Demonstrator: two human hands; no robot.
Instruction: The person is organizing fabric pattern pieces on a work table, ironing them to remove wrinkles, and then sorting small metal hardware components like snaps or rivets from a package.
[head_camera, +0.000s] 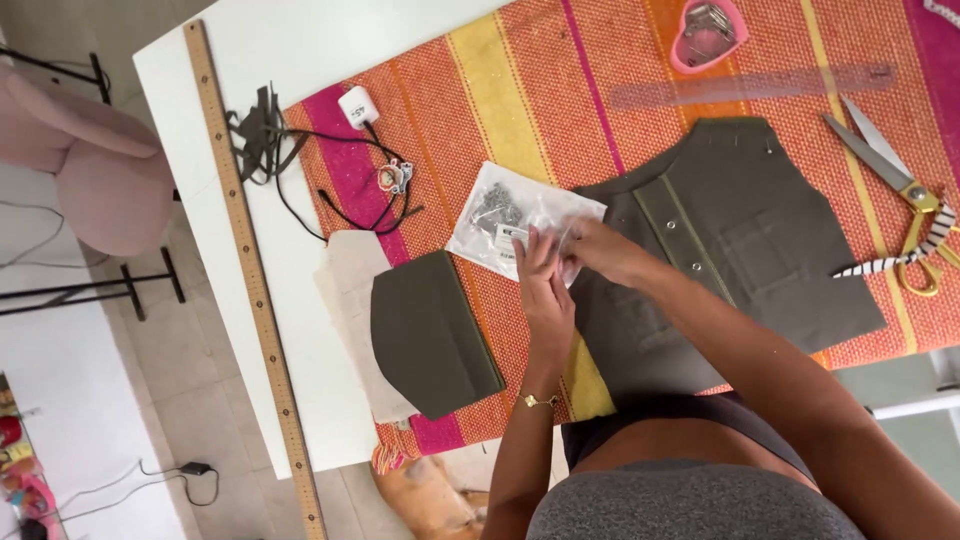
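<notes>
**Trainee:** How far along is the work on the bench?

**Technician:** The olive vest panel (745, 235) is lying cut to shape on the striped orange cloth (560, 90), and a row of metal snaps is already sitting along its front placket (several rings are showing). A second olive piece (430, 335), curved at one side, is lying flat over a pale paper pattern (350, 290) and is showing no hardware. The clear packet of metal fasteners (510, 225) is just being handled, so I am judging that fitting of further hardware is remaining.

**Trainee:** Where is that packet sitting?

**Technician:** It is resting on the cloth, touching the panel's left edge, between the panel and the black cord (345, 195).

**Trainee:** How are the hands working?

**Technician:** The left hand (545, 290) is reaching straight forward, its fingertips pinching the packet's near edge. The right hand (605, 250) is coming in from the right across the panel, its fingers closing narrowly on the same edge (whether a loose fastener is between them, I cannot tell).

**Trainee:** And the tools?

**Technician:** The gold-handled scissors (900, 185) are lying well apart at the right, the wooden ruler (250, 270) along the table's left edge, the pink heart-shaped dish (707, 35) at the far side.
</notes>
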